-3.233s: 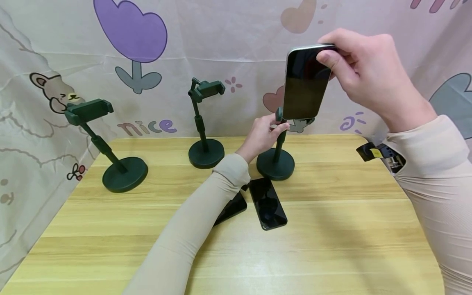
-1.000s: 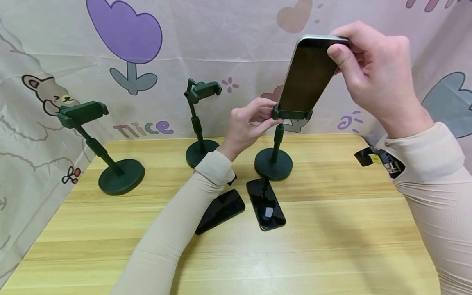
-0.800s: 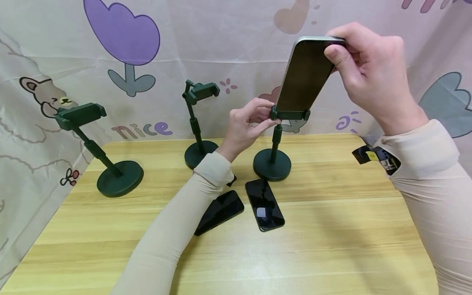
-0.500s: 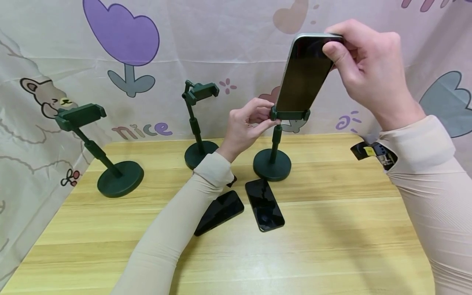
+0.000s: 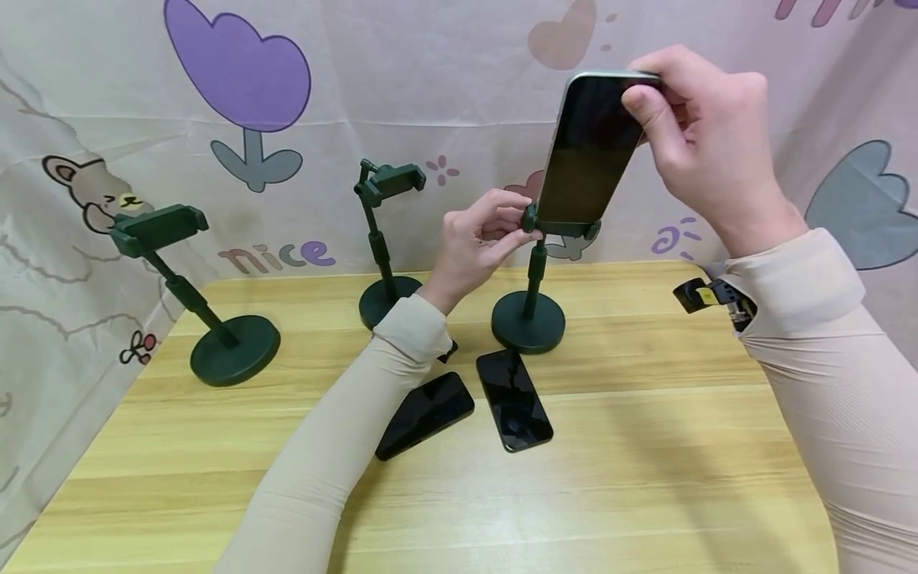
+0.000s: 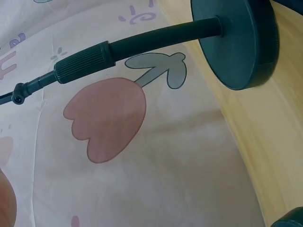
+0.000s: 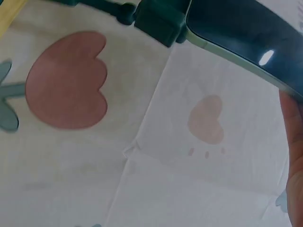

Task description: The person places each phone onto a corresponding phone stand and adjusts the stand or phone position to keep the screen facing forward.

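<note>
In the head view my right hand (image 5: 717, 147) pinches the upper right corner of a smartphone (image 5: 595, 147), dark screen facing me. The phone leans a little, its lower end at the clamp of the right-hand green phone stand (image 5: 527, 323). Thumb and fingers of my left hand (image 5: 469, 247) pinch the left end of that clamp. In the right wrist view the phone's edge (image 7: 241, 61) meets the clamp block (image 7: 161, 21). The left wrist view shows the stand's post (image 6: 165, 38); only a sliver of hand appears there.
Two more green phone stands, one in the middle (image 5: 387, 299) and one at left (image 5: 237, 351), stand on the wooden table (image 5: 631, 478). Two black smartphones lie in front, one (image 5: 515, 399) beside the other (image 5: 426, 414), partly under my left forearm. A printed cloth (image 5: 402, 72) hangs behind.
Since the earliest frame the phone has come to the stand's clamp, and my left hand has shifted to the clamp's left end. Over the last half second the hands barely move.
</note>
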Demonstrator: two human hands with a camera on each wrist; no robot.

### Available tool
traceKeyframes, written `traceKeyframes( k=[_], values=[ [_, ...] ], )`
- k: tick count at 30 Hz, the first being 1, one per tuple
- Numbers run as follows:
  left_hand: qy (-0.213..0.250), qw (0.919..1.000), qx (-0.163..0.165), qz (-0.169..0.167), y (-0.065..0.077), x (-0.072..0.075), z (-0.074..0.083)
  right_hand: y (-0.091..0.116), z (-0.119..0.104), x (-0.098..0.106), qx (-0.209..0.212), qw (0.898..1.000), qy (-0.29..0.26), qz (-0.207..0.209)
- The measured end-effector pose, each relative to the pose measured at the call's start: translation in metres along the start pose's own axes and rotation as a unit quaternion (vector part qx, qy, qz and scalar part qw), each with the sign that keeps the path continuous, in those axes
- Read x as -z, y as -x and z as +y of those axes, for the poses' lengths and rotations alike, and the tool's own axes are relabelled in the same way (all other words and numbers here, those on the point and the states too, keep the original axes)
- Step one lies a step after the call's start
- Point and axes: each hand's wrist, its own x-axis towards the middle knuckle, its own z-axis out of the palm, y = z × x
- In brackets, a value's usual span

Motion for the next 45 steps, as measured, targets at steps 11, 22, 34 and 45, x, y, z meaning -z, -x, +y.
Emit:
traceKeyframes(
  k=[11, 22, 34, 45],
  values=[
    [-0.009, 0.9998, 0.004, 0.018, -0.001, 0.001, 0.019, 0.004, -0.007, 0.000, -0.052, 0.997, -0.045, 0.033],
    [0.001, 0.9997, 0.019, 0.018, -0.004, 0.002, 0.031, 0.011, -0.008, 0.001, -0.078, 0.996, -0.013, 0.047],
    [0.002, 0.9996, 0.004, 0.028, -0.003, 0.001, 0.031, 0.022, -0.006, -0.003, -0.122, 0.989, -0.030, 0.073],
    [0.026, 0.9990, 0.033, 0.017, -0.001, -0.001, 0.033, 0.017, -0.004, -0.002, -0.093, 0.993, 0.009, 0.065]
  ],
)
